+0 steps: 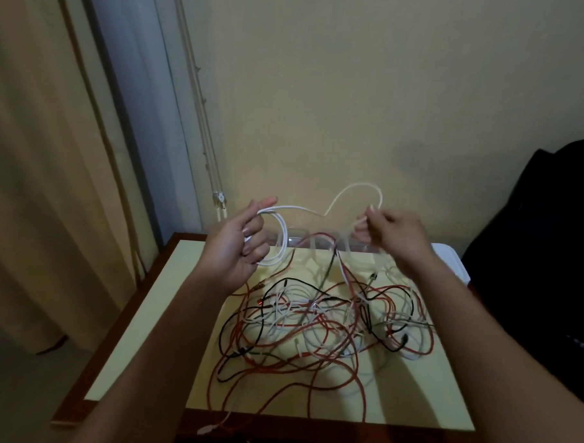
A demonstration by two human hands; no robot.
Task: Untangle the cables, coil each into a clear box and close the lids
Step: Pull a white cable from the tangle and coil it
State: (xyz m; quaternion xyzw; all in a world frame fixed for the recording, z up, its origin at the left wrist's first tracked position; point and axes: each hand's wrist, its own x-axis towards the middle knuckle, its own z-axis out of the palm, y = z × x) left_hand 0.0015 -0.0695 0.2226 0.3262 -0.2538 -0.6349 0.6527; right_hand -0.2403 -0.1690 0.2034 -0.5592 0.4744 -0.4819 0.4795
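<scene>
Evidently coiling, the left hand (239,246) grips white cable (301,208) loops while the right hand (392,234) pinches its slack, lifted above the tangle (313,326) below both hands to draw it free.

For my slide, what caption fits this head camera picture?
Left hand and right hand hold a white cable above the tangled cables on the table.
</scene>
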